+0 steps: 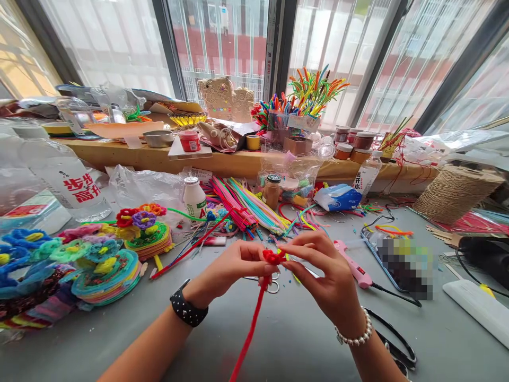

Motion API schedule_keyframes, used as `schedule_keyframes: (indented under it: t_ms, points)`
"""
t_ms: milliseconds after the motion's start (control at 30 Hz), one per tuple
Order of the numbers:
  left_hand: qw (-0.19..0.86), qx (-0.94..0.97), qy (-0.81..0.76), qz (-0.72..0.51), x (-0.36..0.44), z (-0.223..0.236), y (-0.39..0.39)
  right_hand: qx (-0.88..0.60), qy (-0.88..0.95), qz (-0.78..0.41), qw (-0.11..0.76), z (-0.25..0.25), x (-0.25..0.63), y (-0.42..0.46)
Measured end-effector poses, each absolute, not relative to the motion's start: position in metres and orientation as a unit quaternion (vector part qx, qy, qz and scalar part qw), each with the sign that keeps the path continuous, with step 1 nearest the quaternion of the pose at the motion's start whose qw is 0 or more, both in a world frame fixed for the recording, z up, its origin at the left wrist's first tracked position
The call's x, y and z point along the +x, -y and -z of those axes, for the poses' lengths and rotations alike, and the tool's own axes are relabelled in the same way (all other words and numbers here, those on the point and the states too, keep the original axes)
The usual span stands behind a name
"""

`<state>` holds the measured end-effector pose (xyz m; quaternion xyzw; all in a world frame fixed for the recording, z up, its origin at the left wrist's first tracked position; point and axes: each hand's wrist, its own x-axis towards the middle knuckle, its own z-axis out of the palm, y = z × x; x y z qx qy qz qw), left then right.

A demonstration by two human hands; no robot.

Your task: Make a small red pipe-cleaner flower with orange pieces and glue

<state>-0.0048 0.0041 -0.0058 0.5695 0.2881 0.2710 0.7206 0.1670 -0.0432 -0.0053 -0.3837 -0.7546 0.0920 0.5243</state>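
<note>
Fuzzy pipe cleaner (pixel 254 317), rough fibrous twine (pixel 457 193), smooth plastic glue gun (pixel 353 265).

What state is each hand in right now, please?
Left hand: closed, pinching the red pipe cleaner at its bunched part.
Right hand: closed, pinching the other side of that bunched part.

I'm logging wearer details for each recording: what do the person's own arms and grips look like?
The left grip and right grip are ungloved, and the forearms show no sleeves. A black band with white dots is worn on the left, a silvery beaded bracelet on the right.
</note>
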Motion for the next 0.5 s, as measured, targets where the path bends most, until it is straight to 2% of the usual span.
schedule_keyframes:
  t_ms: [500]
  points:
    - [0.722, 0.573, -0.296, -0.249, -0.0025, 0.0021, -0.0023, -0.376, 0.766, -0.12, 0.508, 0.0035, 0.1707, 0.043]
